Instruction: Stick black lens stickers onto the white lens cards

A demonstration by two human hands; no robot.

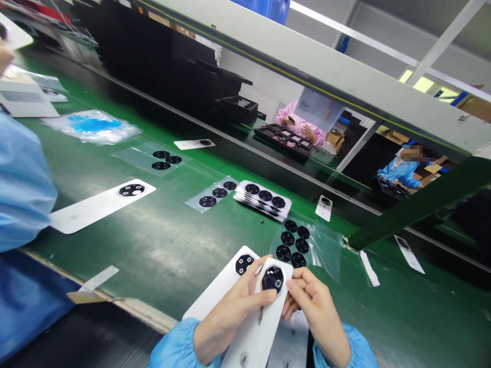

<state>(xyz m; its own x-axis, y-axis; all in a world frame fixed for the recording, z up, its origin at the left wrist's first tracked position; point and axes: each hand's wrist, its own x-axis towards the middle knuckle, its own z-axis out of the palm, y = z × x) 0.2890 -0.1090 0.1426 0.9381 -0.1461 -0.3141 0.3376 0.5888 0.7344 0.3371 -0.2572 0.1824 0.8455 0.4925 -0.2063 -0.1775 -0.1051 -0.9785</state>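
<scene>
My left hand [233, 312] grips a long white phone back cover [256, 327], its thumb pressing by the black octagonal camera lens piece [272, 279] at the cover's top. My right hand [314, 306] pinches the cover's upper right edge beside that lens piece. A second white cover [218, 289] with a black lens ring lies under them on the green belt. A clear film sheet [293, 243] with several black lens pieces lies just beyond my hands.
The green conveyor belt [164, 245] carries another white cover [95, 207], a stack of lens sheets [264, 199], a loose lens sheet [215, 194] and a blue plastic bag [92, 125]. A co-worker's blue sleeve [21, 189] is at left. People work behind black trays [284, 138] across the line.
</scene>
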